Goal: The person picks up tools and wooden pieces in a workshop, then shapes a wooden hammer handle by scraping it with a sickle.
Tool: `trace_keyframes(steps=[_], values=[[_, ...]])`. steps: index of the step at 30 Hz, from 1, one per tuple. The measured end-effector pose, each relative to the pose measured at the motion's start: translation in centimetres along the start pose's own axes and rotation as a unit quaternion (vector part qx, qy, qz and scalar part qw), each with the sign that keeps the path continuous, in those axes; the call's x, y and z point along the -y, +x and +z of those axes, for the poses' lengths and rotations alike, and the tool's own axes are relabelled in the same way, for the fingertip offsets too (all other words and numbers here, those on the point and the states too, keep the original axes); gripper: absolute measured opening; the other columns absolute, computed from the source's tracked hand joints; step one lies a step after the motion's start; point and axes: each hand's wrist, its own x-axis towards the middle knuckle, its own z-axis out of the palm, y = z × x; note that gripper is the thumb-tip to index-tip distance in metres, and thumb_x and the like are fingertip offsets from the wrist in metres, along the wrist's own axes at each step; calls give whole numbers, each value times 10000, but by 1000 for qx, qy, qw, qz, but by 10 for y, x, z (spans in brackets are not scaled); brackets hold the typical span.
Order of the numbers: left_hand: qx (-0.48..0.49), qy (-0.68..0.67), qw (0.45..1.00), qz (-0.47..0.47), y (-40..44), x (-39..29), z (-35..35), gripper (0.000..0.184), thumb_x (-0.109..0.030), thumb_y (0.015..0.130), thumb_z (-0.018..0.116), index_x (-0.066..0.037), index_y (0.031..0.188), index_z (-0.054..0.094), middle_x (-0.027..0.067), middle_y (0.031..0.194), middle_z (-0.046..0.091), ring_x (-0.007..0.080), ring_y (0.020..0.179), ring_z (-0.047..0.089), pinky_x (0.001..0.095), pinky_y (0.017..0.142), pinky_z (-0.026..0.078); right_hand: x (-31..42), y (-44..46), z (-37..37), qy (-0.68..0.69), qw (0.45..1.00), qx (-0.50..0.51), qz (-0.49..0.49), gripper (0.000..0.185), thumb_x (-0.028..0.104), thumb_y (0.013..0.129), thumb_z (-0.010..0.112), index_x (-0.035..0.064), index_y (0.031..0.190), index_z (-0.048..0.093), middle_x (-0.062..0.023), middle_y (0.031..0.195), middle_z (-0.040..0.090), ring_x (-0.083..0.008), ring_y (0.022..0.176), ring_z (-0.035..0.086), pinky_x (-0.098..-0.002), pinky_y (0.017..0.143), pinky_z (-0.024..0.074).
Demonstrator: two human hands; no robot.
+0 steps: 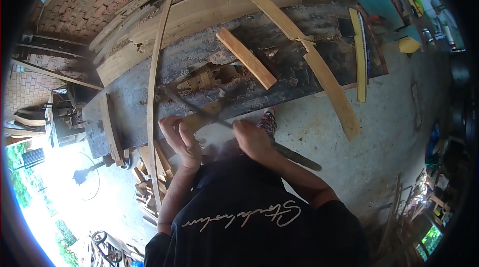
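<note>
My left hand (180,140) is curled at the near edge of the dark, worn slab, gripping the end of a short piece of wood (202,118). My right hand (251,140) is wrapped around a long, dark-handled tool (298,158). Its rear end sticks out past my right forearm. The front part of the tool is smeared by motion across the wood piece, so its head cannot be made out. Beyond my hands, a short wooden block (246,58) lies on the slab (129,90), near a ragged hole.
A long thin strip (155,77) crosses the slab on the left. Long boards (332,95) overhang its right side, beside a yellowish strip with a saw-like edge (359,57). Offcuts (147,182) are piled at lower left. Curved planks (214,10) lie along the brick wall.
</note>
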Motion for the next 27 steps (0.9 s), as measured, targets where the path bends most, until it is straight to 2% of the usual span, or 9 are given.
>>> trace_keyframes(steps=[4,8,9,12,16,20,22,23,27], values=[[-13,24,999,23,8,1,2,359,-356,982,434,-1,990,487,82,878,441,182,792,426,321,728,366,-44,7,23,-39,993,62,92,115,138,917,558,66,984,496,-132,755,624,-298,649,647,-414,513,501],[-11,28,999,22,12,-3,4,336,-352,992,419,-23,1001,492,35,830,437,120,751,384,281,690,337,0,0,-3,55,998,-25,16,143,151,919,550,87,1031,489,-127,719,631,-314,645,660,-416,525,522],[-1,-14,1000,-27,12,-6,2,341,-326,977,472,13,993,503,92,946,484,168,830,468,315,756,396,18,2,-20,45,998,25,29,125,148,915,561,85,990,483,-117,716,617,-320,639,649,-415,520,513],[-36,-80,995,-47,14,-11,5,284,-270,994,475,10,1032,498,87,952,499,144,835,464,300,765,404,35,-1,-37,154,988,-18,-3,119,145,925,551,59,950,473,-151,723,594,-349,634,627,-457,540,495],[13,-19,1000,-13,16,-5,-8,332,-283,1019,463,20,1153,452,123,1057,534,178,946,521,321,858,425,-8,-7,-2,77,996,-3,40,110,154,942,536,74,965,463,-132,724,614,-333,634,641,-445,515,498],[47,-89,995,2,9,4,-7,399,-333,1005,486,19,1185,432,149,1083,540,225,979,537,338,887,422,-43,-19,18,37,995,35,88,147,212,974,496,82,1026,453,-136,745,628,-339,646,652,-465,529,508],[55,20,984,166,7,4,1,465,-377,978,527,11,1204,405,158,1046,544,259,950,543,356,865,430,-43,-20,16,29,992,61,103,148,204,975,490,79,1040,443,-138,742,627,-339,648,653,-469,534,508],[62,6,983,172,6,4,6,488,-288,924,640,6,1216,383,171,1030,540,279,937,547,370,841,437,-41,-19,17,24,993,61,98,156,207,973,493,76,1041,444,-139,741,626,-339,653,653,-467,537,510],[51,52,992,102,16,4,14,534,-24,803,734,9,1217,398,182,1059,546,288,930,547,392,830,440,-25,-9,8,50,997,7,64,185,224,969,511,67,1049,454,-131,720,620,-339,637,645,-458,539,514]])
